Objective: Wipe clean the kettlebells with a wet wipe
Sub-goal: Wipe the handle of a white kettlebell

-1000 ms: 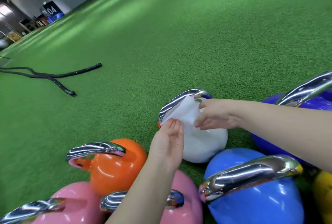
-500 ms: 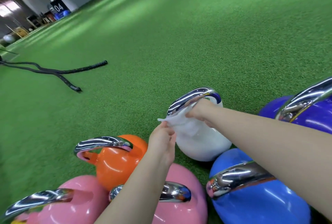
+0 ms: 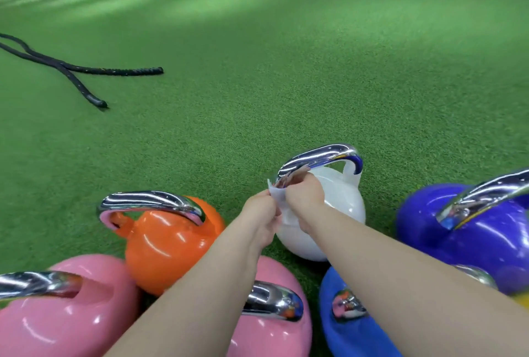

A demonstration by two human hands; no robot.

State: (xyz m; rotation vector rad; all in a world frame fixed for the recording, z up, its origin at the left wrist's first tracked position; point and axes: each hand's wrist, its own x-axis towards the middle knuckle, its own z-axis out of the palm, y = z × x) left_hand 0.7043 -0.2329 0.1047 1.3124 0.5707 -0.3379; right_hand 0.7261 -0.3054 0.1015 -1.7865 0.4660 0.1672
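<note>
Now both hands have closed in on the white kettlebell standing on green turf: the left hand and right hand, almost touching, pinch the wet wipe against the near end of its chrome handle. A second ago the wipe was held open above it, so wiping the handle seems to be starting.

Beyond the white kettlebell the green turf lies open far ahead and to the right, broken only by a black rope well off to the left. Near the person the ground is crowded: an orange kettlebell sits just left of the white one with a narrow strip of turf between them, and a purple kettlebell stands to its right across a slightly wider gap. Two pink kettlebells and a blue kettlebell block the near side, so both forearms pass over them.
</note>
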